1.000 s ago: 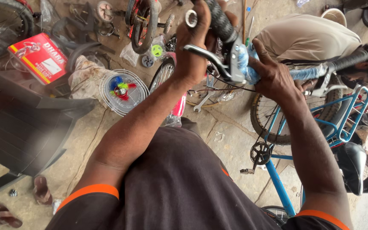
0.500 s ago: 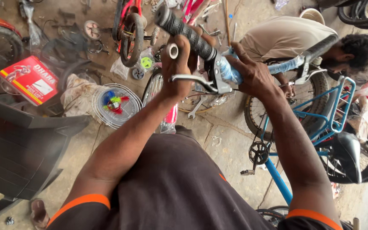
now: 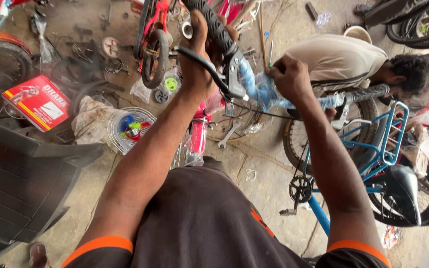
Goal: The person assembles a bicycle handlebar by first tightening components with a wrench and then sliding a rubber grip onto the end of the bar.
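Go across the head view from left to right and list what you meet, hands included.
Red box → round wire guard with coloured bits → small red bicycle wheel → left hand on the brake lever → right hand on the blue plastic-wrapped handlebar → crouching person in a beige shirt → blue rear carrier rack.

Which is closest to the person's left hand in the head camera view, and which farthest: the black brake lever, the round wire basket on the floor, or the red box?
1. Black brake lever, right at the left hand.
2. Round wire basket, lower left on the floor.
3. Red box, far left.
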